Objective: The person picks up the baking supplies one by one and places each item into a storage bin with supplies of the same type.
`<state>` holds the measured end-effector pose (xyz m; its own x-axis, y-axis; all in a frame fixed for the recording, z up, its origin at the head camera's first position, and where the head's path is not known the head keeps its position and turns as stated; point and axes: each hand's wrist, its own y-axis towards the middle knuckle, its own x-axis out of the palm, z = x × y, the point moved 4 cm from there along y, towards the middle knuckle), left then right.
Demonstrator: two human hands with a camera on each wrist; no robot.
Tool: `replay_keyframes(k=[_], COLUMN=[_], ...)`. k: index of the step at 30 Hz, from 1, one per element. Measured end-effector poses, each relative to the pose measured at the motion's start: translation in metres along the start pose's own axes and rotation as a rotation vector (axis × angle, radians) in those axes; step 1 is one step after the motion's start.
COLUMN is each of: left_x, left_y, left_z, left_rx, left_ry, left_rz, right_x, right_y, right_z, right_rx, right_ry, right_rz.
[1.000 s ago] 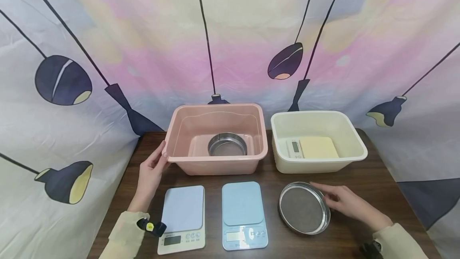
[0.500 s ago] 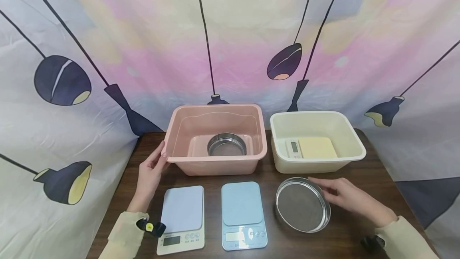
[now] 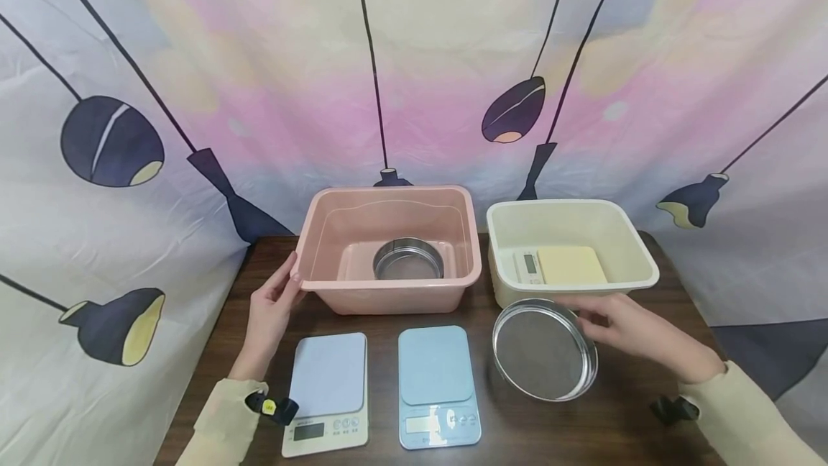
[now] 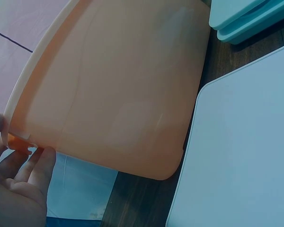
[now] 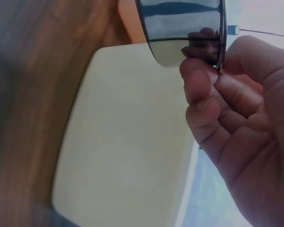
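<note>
- Right hand (image 3: pixel 617 322) has thumb and fingers pinching the rim of a round metal sieve (image 3: pixel 545 352), which hangs tilted above the right half of the tabletop (image 3: pixel 382 351), in front of the cream basin (image 3: pixel 576 225).
- Left hand (image 3: pixel 272 308) grips the rim of the pink basin (image 3: pixel 391 298) at its near left corner, thumb and fingers to either side of the lip.
- Two sieves, by my count: the one in the right hand and a second sieve (image 3: pixel 409 265) lying flat inside the pink basin. Both have a bright steel wall and a grey floor that looks like fine mesh; the held one is polished enough to mirror the fingers.
- Three kitchen scales: a white scale (image 3: pixel 328 376) toward the near left corner of the tabletop, a blue scale (image 3: pixel 437 380) beside it and apart from it near the middle of the near edge, and a scale with a pale yellow plate (image 3: pixel 571 265) in the cream basin. All have flat, round-cornered plates and a small display.
- Two smooth plastic basins, roughly rectangular with rounded corners, side by side along the far edge.
- Dark wood grain runs across the tabletop; behind it hangs creased cloth (image 3: pixel 427 70) printed with lamps.
</note>
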<state>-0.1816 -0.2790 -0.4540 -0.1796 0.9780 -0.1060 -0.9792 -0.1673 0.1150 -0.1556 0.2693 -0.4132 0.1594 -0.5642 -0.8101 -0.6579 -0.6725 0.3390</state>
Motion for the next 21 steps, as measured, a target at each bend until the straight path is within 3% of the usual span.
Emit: replay_keyframes(k=[7, 21], left_x=[0.001, 0.001], left_y=[0.0, -0.001], left_z=[0.0, 0.001], left_rx=[-0.005, 0.001], left_ry=[-0.008, -0.002], left_rz=[0.007, -0.003], right_x=[-0.015, -0.028], right_y=[0.021, 0.073], right_z=[-0.008, -0.02], right_rx=[0.081, 0.103], right_ry=[0.019, -0.014], right_rz=[-0.106, -0.152])
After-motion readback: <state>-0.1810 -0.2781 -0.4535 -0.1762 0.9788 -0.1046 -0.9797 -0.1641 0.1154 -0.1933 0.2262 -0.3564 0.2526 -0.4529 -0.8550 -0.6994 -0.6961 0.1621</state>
